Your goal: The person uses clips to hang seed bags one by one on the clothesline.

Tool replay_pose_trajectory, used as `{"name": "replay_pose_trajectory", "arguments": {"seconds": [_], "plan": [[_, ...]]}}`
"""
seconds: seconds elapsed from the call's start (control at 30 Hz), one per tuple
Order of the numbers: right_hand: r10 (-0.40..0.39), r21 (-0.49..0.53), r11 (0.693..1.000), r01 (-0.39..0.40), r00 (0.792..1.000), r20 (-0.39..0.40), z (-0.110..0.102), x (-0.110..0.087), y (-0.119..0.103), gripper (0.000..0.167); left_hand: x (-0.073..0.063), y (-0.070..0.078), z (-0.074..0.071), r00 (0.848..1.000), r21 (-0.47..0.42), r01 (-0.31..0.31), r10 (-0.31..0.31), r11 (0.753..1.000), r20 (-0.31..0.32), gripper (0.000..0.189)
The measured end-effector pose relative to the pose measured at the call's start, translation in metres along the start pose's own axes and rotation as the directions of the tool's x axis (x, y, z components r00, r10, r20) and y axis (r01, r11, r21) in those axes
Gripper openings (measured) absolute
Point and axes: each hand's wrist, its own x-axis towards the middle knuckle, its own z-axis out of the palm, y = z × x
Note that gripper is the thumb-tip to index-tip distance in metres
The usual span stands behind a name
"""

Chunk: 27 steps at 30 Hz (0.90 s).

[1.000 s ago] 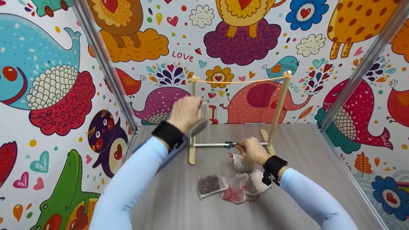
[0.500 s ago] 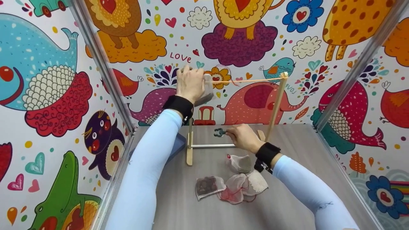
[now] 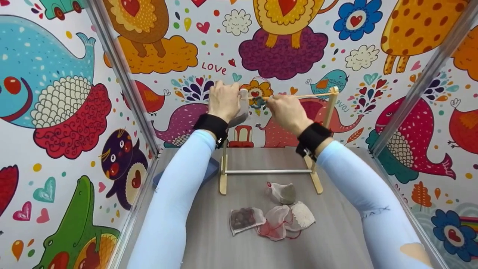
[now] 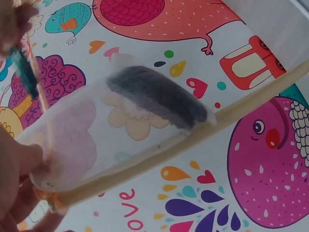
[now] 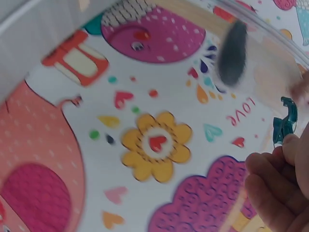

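Observation:
In the head view my left hand is at the upper left corner of a wooden frame. It pinches the top of a white mesh bag, which hangs over the orange cord and has dark grey contents low down. The left post runs alongside the bag. My right hand pinches a dark green clip by its handle end, near the cord and to the right of the bag. The clip's jaws stand apart from the bag. Part of the cord is hidden behind both hands.
Below on the grey table lie several mesh bags: one with brown contents, one with white grains and one with greenish contents. Red drawstrings trail among them. A white rod joins the frame's feet. A blue tray sits behind my left arm.
My left hand has risen with the mesh bag to the cord. My right hand has taken the clip off the lower rod and lifted it to cord height.

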Motion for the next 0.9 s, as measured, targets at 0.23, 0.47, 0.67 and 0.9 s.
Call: {"name": "replay_pose_trajectory", "arguments": {"seconds": [0.23, 0.47, 0.67, 0.9], "plan": [[0.002, -0.013, 1.0, -0.001, 0.993, 0.116, -0.022, 0.037, 0.002, 0.017, -0.002, 0.006, 0.005, 0.998, 0.017, -0.058, 0.059, 0.998, -0.037, 0.019], [-0.104, 0.08, 0.993, 0.09, 0.973, 0.204, -0.017, 0.053, -0.009, 0.015, -0.007, 0.009, 0.009, 0.994, -0.045, -0.092, 0.089, 0.995, -0.066, 0.014], [-0.113, 0.106, 0.99, 0.093, 0.972, 0.207, -0.01, 0.046, -0.007, 0.027, -0.01, 0.004, 0.009, 0.995, -0.098, -0.089, 0.083, 0.991, -0.058, 0.019], [-0.068, 0.119, 0.992, 0.051, 0.988, 0.14, 0.006, 0.024, 0.007, 0.039, -0.018, -0.013, 0.014, 0.982, -0.171, -0.151, 0.127, 0.974, -0.143, 0.029]]}}
